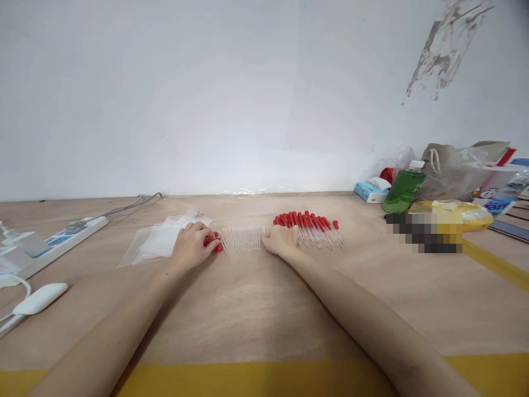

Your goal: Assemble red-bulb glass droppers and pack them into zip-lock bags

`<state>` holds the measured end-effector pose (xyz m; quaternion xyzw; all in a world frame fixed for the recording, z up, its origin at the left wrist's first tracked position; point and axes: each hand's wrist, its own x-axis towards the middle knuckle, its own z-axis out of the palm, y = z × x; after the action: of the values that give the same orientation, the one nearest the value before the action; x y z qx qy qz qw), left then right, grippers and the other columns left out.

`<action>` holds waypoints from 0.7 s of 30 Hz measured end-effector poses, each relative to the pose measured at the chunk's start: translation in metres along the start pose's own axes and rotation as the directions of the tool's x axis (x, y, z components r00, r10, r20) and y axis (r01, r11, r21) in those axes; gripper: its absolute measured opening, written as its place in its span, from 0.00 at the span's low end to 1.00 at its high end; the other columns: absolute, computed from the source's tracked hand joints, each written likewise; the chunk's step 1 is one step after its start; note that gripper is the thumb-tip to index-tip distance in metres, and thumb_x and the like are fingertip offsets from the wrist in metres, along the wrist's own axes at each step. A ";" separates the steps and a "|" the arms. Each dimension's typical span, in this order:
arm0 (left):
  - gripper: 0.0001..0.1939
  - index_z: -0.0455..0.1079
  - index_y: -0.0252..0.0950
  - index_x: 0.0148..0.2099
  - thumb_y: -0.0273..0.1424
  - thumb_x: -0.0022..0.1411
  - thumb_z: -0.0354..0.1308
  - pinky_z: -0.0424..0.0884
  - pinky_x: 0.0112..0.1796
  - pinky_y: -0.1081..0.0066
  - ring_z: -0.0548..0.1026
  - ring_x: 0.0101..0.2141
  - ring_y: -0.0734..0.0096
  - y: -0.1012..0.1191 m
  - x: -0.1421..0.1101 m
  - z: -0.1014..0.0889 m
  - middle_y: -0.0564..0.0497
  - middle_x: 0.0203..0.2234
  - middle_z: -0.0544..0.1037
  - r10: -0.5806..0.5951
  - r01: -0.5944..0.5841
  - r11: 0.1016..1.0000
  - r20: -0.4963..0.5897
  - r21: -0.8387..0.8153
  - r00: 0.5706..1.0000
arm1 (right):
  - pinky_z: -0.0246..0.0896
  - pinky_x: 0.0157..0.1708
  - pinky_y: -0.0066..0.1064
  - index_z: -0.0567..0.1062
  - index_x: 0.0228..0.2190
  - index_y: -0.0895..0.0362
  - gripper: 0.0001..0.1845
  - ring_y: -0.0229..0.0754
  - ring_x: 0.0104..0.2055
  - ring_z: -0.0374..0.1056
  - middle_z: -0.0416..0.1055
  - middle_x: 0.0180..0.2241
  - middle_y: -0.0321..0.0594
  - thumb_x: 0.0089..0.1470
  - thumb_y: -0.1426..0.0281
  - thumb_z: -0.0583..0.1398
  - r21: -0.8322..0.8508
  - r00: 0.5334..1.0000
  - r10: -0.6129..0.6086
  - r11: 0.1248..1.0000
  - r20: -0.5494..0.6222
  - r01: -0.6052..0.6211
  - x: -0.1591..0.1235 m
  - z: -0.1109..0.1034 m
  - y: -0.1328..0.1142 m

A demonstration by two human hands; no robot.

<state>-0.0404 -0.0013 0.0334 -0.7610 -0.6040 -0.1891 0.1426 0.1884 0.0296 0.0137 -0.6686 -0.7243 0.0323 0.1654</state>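
Note:
A row of thin clear tubes (243, 238) lies side by side on the table between my hands. My left hand (190, 245) is at the row's left end, its fingers closed on small red rubber bulbs (218, 246), partly hidden by the fingers. At the right end, my right hand (281, 239) has its thumb and fingers pinched at the last clear tube; the fingertips are partly hidden. Just beyond that hand lies a group of clear droppers (316, 234) with red bulbs on their far ends. White and clear plastic bags (159, 237) lie flat behind my left hand.
On the left are a power strip (88, 227) with plugs and a white cable piece (41, 299). To the right stand a blue tissue box (369, 192), a green bottle (404, 190) and a yellow pack (473, 216). Yellow tape (248, 380) runs along the near edge.

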 end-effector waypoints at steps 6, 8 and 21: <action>0.11 0.64 0.36 0.30 0.36 0.59 0.45 0.57 0.36 0.63 0.67 0.35 0.60 -0.002 0.000 0.003 0.48 0.29 0.73 0.003 -0.003 1.000 -0.004 0.026 1.000 | 0.45 0.39 0.40 0.73 0.25 0.59 0.18 0.46 0.33 0.68 0.73 0.29 0.47 0.52 0.65 0.47 0.055 0.999 0.046 0.998 -0.020 -0.044 0.001 -0.003 0.003; 0.10 0.63 0.36 0.30 0.35 0.59 0.45 0.57 0.36 0.62 0.68 0.34 0.60 -0.003 0.000 0.004 0.48 0.29 0.73 0.004 -0.004 1.000 0.022 0.018 1.000 | 0.45 0.39 0.40 0.72 0.24 0.58 0.18 0.46 0.33 0.68 0.73 0.29 0.46 0.52 0.65 0.47 0.078 0.998 0.059 0.995 -0.025 -0.057 0.000 -0.004 0.004; 0.15 0.60 0.35 0.46 0.37 0.59 0.49 0.64 0.32 0.70 0.70 0.30 0.69 0.041 -0.010 0.018 0.51 0.29 0.72 -0.018 -0.057 0.884 -0.156 -0.464 0.988 | 0.51 0.35 0.30 0.67 0.35 0.59 0.11 0.39 0.33 0.65 0.70 0.32 0.41 0.56 0.69 0.47 0.335 0.912 -0.255 0.870 -0.320 0.361 -0.026 -0.010 0.052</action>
<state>-0.0006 -0.0116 0.0132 -0.7618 -0.5199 -0.3863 0.0038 0.2427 0.0074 0.0043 -0.4954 -0.7727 0.0579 0.3927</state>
